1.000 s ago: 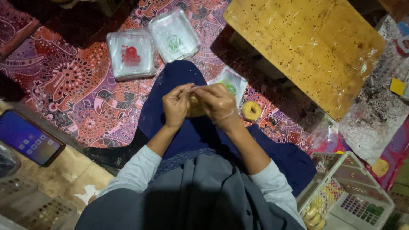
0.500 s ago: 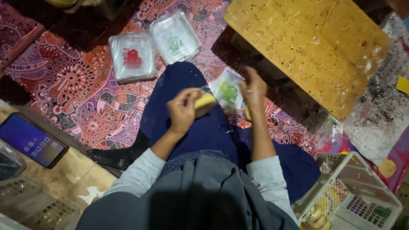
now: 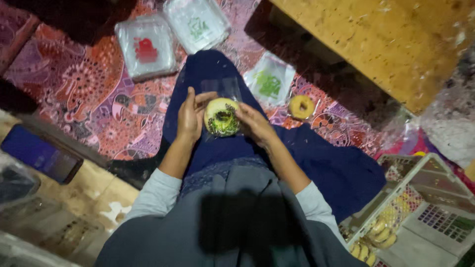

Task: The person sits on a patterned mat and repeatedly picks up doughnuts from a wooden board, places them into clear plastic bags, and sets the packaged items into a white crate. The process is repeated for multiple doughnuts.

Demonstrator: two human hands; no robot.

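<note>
Holding a ring-shaped pastry (image 3: 221,116) inside a clear plastic bag (image 3: 220,91) over the lap, the left hand (image 3: 190,114) grips the bag's left edge while the right hand (image 3: 255,123) pinches its right side. Another ring pastry (image 3: 302,106) lies just right on the patterned cloth (image 3: 84,94), near a green-printed packet (image 3: 269,81).

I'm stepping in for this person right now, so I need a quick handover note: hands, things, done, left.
Left hand and right hand together hold a ring-shaped pastry in a clear plastic bag over the lap.
One bare pastry lies on the patterned mat, beside a green-printed bag.
Bag stacks lie ahead.
Done: pastry looks bagged.
Left: bag seemingly unsealed; the bare pastry.
</note>
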